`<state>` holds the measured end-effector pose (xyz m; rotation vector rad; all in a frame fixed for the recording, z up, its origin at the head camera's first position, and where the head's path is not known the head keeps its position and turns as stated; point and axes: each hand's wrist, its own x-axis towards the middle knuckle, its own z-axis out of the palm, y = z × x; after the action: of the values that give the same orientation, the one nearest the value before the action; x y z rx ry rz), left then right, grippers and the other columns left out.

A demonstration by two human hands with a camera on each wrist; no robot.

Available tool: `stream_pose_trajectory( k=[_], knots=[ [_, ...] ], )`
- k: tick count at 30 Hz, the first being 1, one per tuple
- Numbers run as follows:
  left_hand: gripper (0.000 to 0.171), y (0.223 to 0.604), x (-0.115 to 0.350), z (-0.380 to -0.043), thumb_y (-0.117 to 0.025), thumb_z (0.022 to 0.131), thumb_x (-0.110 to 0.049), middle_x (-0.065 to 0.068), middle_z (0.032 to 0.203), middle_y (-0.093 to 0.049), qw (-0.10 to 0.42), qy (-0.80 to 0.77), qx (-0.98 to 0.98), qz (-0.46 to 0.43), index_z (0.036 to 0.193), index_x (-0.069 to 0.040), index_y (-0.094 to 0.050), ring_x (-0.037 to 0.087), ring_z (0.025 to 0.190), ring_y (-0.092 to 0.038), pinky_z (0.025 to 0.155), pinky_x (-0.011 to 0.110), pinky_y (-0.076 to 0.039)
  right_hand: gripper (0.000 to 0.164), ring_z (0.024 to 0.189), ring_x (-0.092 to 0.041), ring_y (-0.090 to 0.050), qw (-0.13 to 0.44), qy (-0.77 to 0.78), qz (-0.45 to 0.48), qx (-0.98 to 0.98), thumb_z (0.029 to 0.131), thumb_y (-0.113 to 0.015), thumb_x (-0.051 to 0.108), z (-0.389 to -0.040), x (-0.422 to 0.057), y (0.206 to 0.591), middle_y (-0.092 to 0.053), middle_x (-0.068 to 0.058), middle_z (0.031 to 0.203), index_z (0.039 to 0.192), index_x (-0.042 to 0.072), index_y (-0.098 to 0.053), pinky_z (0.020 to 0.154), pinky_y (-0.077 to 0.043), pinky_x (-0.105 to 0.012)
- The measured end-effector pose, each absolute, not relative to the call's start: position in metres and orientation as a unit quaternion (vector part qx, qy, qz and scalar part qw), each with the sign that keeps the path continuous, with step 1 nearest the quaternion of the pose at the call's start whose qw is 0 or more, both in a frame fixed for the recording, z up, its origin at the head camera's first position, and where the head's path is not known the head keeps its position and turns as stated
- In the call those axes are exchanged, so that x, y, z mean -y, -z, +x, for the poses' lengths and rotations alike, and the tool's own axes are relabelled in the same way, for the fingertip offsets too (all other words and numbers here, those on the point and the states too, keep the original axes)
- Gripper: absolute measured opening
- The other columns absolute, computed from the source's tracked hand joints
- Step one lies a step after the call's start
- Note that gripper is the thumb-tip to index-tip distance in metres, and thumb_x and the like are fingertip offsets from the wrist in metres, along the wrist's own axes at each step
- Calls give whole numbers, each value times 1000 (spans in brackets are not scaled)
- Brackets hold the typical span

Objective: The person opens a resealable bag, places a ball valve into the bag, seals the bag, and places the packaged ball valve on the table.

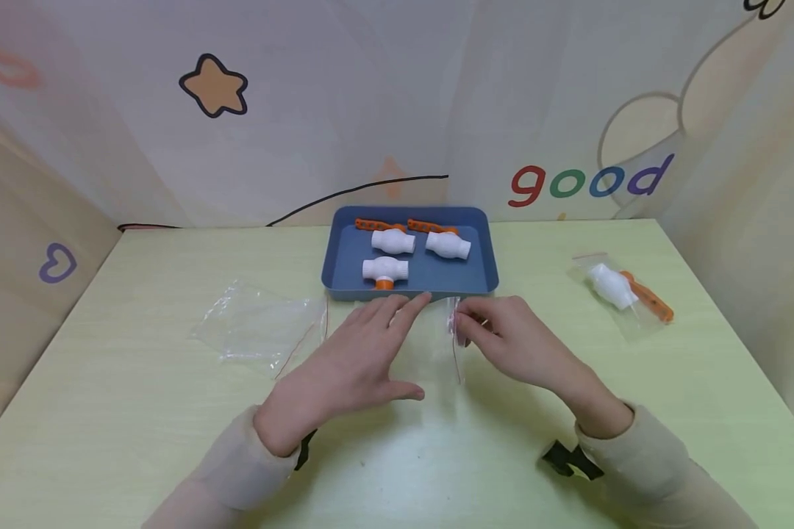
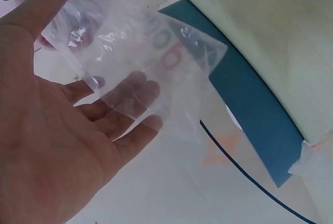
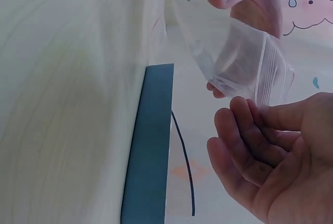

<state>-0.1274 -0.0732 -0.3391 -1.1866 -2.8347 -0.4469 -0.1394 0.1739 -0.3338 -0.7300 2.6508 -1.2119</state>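
Observation:
Between my hands, just in front of the blue tray, is a clear zip bag [image 1: 430,353]. My right hand [image 1: 523,342] pinches this bag at its zip edge between thumb and fingertips, which the right wrist view shows on the ribbed zip strip [image 3: 267,70]. With fingers extended and thumb held apart, my left hand [image 1: 351,367] is on the other side of the bag. In the left wrist view its fingers [image 2: 127,94] lie behind the see-through bag [image 2: 171,86], touching or very near it. Nothing shows inside the bag.
A blue tray [image 1: 437,278] at the back holds white valves [image 1: 393,241] with orange handles. Flat clear zip bags [image 1: 258,330] lie at the left. On the right lies a bagged white valve [image 1: 612,286] with an orange handle. A printed curtain [image 1: 344,95] hangs behind the table.

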Motion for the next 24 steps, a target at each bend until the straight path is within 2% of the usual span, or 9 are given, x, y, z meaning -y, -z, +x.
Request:
stream_pose_trajectory(
  k=[9,16,20,24],
  knots=[
    [99,334,76,-130,-88,82,-42,11,138,-53,18,140,917,-374,156,-5,-35,30,134,-47,114,45,-36,14,60,-18,-48,60,416,-235,-876,104,-60,7,-139,-179,331,-63,0,76,96,6,-72,54,-42,-29],
    [95,331,77,-130,-88,82,-42,10,132,-55,22,135,920,-367,154,-5,-39,30,129,-50,111,45,-39,4,78,-16,-63,17,414,-239,-878,101,-67,10,-139,-178,331,-68,1,84,100,8,-70,67,-54,-31],
    [93,331,77,-129,-88,82,-42,10,132,-55,22,123,927,-354,154,-6,-40,28,124,-52,109,45,-41,10,73,-16,-58,-24,413,-217,-884,95,-76,13,-135,-178,329,-63,2,81,97,10,-66,62,-50,-28],
    [92,332,76,-128,-87,82,-44,10,131,-56,23,113,932,-345,153,-6,-42,28,122,-53,107,46,-42,8,71,-18,-59,-9,436,-204,-877,90,-80,9,-132,-177,326,-64,2,78,91,11,-71,62,-52,-27]
  ],
)
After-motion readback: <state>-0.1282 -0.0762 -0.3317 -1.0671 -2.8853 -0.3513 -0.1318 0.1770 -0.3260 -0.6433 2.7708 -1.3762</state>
